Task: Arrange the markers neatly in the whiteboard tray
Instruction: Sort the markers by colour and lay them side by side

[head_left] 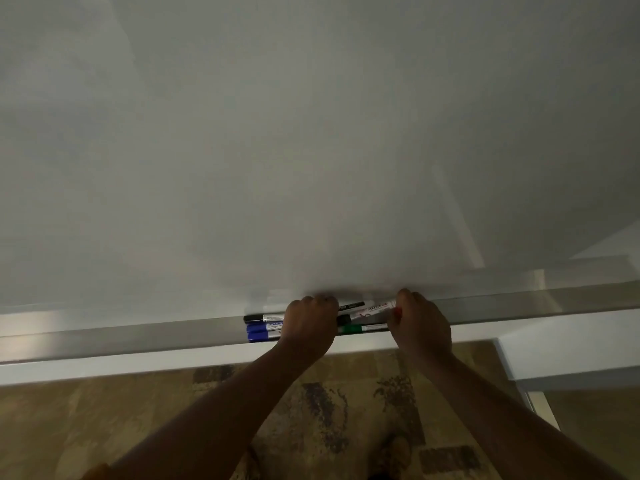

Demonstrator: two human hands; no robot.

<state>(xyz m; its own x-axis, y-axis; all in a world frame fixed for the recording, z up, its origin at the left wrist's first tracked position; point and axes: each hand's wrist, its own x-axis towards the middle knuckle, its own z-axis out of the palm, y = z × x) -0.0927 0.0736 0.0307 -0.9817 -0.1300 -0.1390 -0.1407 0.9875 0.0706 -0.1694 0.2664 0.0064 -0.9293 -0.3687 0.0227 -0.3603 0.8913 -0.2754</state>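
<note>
Several markers lie bunched in the grey whiteboard tray [138, 337] under the whiteboard [311, 133]. My left hand [308, 323] is curled over the middle of the bunch, covering parts of a black-capped marker [258, 318] and two blue markers [259, 332]. My right hand [420, 323] grips the red-capped end of a white marker [375, 308]. A thin black marker [351, 305] lies at the back between my hands. A green marker [360, 329] lies at the front, between the hands.
The tray runs the full width of the board, with a white ledge [104, 367] below it. A patterned brown carpet [156, 427] lies beneath. A white frame post [509, 368] stands at the right.
</note>
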